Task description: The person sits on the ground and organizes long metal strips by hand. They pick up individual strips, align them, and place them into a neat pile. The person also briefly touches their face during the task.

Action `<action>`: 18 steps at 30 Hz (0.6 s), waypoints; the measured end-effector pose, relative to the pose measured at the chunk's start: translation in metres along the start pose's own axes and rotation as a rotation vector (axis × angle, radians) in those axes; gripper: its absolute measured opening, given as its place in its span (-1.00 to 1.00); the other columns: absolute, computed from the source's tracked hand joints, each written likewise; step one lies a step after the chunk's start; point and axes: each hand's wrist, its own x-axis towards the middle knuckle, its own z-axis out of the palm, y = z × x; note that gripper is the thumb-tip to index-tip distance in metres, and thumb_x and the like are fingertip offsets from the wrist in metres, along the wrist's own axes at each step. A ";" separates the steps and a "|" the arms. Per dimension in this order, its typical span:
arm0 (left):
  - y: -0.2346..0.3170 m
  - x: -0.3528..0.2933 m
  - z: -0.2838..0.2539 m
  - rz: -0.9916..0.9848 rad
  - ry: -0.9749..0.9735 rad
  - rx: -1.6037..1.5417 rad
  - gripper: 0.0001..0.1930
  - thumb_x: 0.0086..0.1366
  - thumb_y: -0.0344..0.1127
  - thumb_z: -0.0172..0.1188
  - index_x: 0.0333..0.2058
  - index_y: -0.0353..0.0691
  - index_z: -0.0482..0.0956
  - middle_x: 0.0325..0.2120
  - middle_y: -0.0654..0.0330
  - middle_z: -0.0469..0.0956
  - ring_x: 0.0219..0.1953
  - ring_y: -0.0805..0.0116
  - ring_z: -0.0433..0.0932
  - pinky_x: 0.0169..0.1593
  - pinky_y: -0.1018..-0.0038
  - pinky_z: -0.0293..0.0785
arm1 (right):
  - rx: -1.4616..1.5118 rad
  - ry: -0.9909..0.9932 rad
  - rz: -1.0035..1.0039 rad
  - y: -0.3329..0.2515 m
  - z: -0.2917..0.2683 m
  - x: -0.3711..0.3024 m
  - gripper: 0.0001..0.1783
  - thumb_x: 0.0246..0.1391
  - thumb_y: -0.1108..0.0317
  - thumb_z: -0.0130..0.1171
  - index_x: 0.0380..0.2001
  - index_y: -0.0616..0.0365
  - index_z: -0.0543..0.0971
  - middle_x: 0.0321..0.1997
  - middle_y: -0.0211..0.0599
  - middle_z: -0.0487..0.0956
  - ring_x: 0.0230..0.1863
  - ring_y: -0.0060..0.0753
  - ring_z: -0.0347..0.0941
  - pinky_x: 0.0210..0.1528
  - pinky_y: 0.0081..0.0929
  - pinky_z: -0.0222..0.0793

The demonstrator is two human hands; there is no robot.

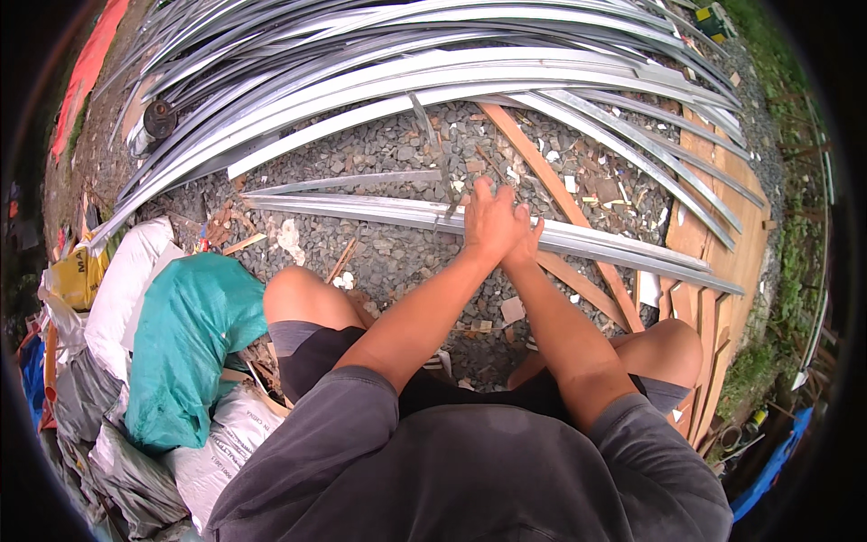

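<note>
My left hand (489, 219) and my right hand (523, 246) are together in front of me, above a bundle of long silvery metal channels (623, 248) on the gravel. The left hand overlaps the right, its fingers bent and close together. On the right hand one digit stands out to the side, while the other fingers are largely covered. Whatever lies between the hands, if anything, is hidden. A thin metal strip (421, 117) ends close to the left hand's far side. Another short channel (361, 182) lies just beyond the bundle.
A large pile of long metal channels (388, 86) spreads across the far side. Wooden planks (542, 167) and plywood sheets (722, 190) lie to the right. At my left are a green sack (194, 334) and white sacks (131, 289). A metal can (160, 119) stands far left.
</note>
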 end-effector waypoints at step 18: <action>-0.138 -0.049 0.049 -0.677 0.083 -0.646 -0.72 0.36 -0.23 0.17 -0.35 -0.40 0.61 -0.48 0.03 0.61 -0.39 0.21 0.53 -0.17 0.28 0.43 | 0.151 -0.140 0.021 -0.002 -0.044 0.025 -0.75 0.12 0.19 0.28 -0.17 0.02 0.60 -0.17 -0.06 0.69 0.02 0.02 0.58 0.09 0.02 0.28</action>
